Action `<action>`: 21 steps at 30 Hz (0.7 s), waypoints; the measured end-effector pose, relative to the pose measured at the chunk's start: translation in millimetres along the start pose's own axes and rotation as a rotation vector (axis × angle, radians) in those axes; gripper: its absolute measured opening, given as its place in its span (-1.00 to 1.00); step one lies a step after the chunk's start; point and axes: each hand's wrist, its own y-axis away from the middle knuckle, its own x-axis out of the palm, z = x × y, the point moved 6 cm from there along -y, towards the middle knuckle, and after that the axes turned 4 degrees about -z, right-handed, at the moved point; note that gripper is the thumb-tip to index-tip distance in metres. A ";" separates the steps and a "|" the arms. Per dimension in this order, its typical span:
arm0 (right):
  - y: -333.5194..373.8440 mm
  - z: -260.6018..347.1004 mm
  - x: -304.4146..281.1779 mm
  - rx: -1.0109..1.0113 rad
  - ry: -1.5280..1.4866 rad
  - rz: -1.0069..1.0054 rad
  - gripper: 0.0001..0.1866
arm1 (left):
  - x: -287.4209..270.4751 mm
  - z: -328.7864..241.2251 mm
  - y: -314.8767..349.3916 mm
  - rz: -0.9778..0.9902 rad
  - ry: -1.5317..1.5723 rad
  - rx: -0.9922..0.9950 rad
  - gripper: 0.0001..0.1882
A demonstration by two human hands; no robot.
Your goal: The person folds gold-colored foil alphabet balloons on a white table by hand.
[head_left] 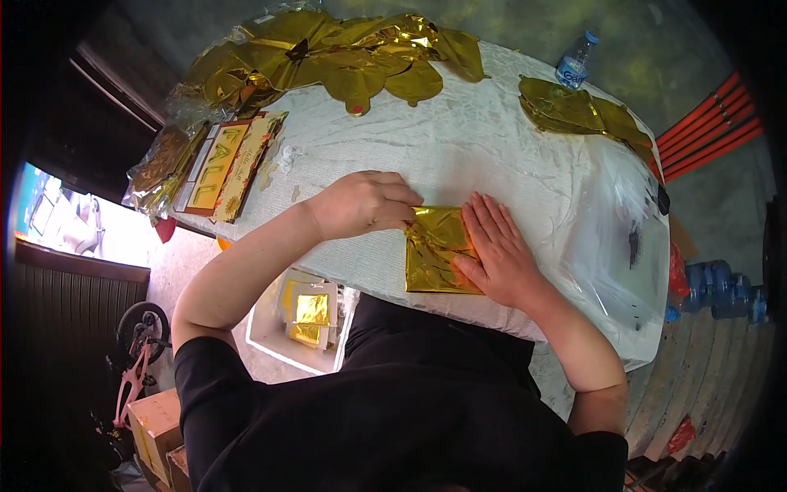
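Observation:
A gold foil balloon [434, 258], folded into a flat square packet, lies near the table's front edge. My left hand [365, 205] has its fingers curled together at the packet's upper left corner, pinching the foil there. Flat on the right side of the packet presses my right hand [500, 258], palm down with fingers stretched out. The covered part of the foil is hidden under it.
Unfolded gold foil balloons [352, 78] heap along the far edge, with more balloons [574, 111] beside a water bottle [576, 61]. Printed cards [225, 168] lie left, clear plastic bags [611, 238] right. Below the table, a white bin [266, 324] holds gold packets.

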 end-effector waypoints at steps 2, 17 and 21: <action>-0.3 0.2 0.0 -0.005 0.002 0.000 -0.26 | -0.7 -1.9 0.2 -0.015 -0.053 0.018 -0.78; -0.7 -0.3 0.0 0.009 0.000 0.023 -0.27 | 0.5 -5.8 -6.5 -0.107 -0.229 0.216 -0.77; -0.6 0.3 0.2 0.003 0.005 0.015 -0.28 | 1.1 -7.9 -6.4 -0.075 -0.213 0.226 -0.77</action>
